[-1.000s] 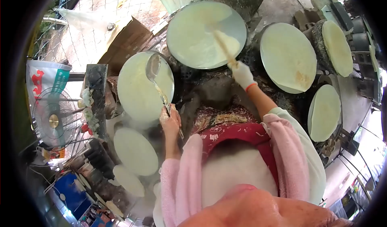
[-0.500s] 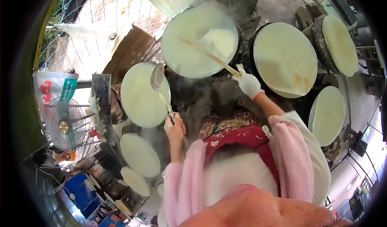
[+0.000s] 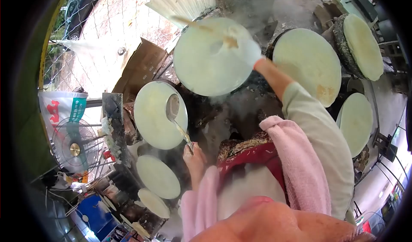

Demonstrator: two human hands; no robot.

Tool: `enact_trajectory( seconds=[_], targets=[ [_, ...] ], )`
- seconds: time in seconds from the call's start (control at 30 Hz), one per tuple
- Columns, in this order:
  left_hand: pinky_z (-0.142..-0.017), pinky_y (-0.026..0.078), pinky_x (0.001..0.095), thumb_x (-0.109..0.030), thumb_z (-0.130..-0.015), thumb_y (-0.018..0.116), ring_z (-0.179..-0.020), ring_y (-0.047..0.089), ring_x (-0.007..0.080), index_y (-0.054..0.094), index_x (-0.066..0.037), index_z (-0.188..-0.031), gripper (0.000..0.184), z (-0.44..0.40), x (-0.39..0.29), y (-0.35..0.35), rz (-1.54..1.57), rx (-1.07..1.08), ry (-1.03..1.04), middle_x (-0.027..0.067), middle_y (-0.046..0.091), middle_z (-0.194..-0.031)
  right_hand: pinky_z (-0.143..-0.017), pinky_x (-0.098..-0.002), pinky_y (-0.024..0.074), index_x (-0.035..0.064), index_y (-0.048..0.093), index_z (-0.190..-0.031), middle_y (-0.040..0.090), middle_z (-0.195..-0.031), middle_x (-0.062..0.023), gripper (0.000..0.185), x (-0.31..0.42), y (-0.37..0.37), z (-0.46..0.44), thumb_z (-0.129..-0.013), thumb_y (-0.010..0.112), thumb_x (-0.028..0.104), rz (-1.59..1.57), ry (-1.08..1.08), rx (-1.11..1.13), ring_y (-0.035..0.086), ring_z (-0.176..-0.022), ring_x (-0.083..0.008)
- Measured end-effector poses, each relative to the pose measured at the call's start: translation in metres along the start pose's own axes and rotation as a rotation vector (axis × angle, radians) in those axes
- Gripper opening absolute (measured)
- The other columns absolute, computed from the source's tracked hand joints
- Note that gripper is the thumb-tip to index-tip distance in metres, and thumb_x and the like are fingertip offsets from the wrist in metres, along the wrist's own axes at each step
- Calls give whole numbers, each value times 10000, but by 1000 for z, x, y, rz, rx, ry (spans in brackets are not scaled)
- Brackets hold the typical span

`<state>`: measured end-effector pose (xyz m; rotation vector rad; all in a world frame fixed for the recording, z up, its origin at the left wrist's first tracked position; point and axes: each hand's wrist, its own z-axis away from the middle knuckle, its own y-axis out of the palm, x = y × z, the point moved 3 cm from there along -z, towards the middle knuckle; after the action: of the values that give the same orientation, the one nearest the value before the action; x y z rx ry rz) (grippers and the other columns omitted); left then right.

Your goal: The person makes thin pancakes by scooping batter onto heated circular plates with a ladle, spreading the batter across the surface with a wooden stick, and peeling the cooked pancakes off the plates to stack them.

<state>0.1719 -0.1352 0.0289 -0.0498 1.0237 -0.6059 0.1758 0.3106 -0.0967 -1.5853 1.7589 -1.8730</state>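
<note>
Head view, centre plate point(image 3: 206, 70): largest round plate in front of the person; pale coating on its face, steam just beside.
Right plate point(image 3: 307, 61): pale sheet on it, brown patch near the lower edge.
Left plate point(image 3: 154, 128): smaller than the centre plate, pale surface, lies under the ladle bowl.
Outer plates: one at far right point(image 3: 362, 48) with a pale round sheet, dark crusted side; one at lower right point(image 3: 356, 121), also pale; two pale rounds at lower left, the larger point(image 3: 158, 177) just beside the smaller point(image 3: 153, 202).
Cardboard point(image 3: 139, 68): folded, brown, between centre plate and wire fence.
Fan point(image 3: 75, 149): round cage, in front of a printed bag point(image 3: 64, 109), left side.
Ladle point(image 3: 172, 106): metal bowl at the far end, handle slanting down to the left hand; bowl over left plate, contact cannot be told.
Wooden stick point(image 3: 195, 25): blurred, reaches from the right hand across the upper part of centre plate, past its rim.
Right hand point(image 3: 249, 51): white glove, orange band at wrist, blurred; closed round the wooden stick, above centre plate.
Left hand point(image 3: 195, 158): bare, narrow grip, fingers wrapped round the ladle handle, below left plate.
</note>
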Motion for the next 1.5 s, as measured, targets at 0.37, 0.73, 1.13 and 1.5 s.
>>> enact_trajectory(
  seconds=[0.37,0.73,1.13,1.5],
  targets=[
    [-354,282,259,-151,-999,526,-387,390,89,531,-40,-972,114,-15,-29,45,64,101,90,2,445,-585,-428,-182,308,170,537,-1417,495,-666,74,541,7,-49,209,-917,687,308,-1158,981,409,380,-477,-18],
    [-346,308,267,-178,-992,546,-377,402,108,537,-23,-956,159,-30,-30,54,73,107,158,12,460,-583,-441,-210,337,169,543,-1413,645,-863,17,520,3,-86,174,-923,658,300,-1008,813,552,419,-512,-40],
    [-402,339,301,-99,-889,532,-455,462,135,520,-23,-761,150,-253,-113,170,-1,653,173,42,501,-609,-1089,-273,337,-75,517,-1363,543,-1402,-128,525,8,-44,234,-931,662,187,-812,622,-17,446,-1323,-150],
    [-431,367,271,-35,-940,497,-561,444,138,464,-15,-917,45,-203,-51,120,441,640,-231,76,504,-749,-398,-227,295,159,667,-1210,464,-626,84,322,106,40,249,-923,686,303,-1084,922,-17,391,-447,-35]
  ],
)
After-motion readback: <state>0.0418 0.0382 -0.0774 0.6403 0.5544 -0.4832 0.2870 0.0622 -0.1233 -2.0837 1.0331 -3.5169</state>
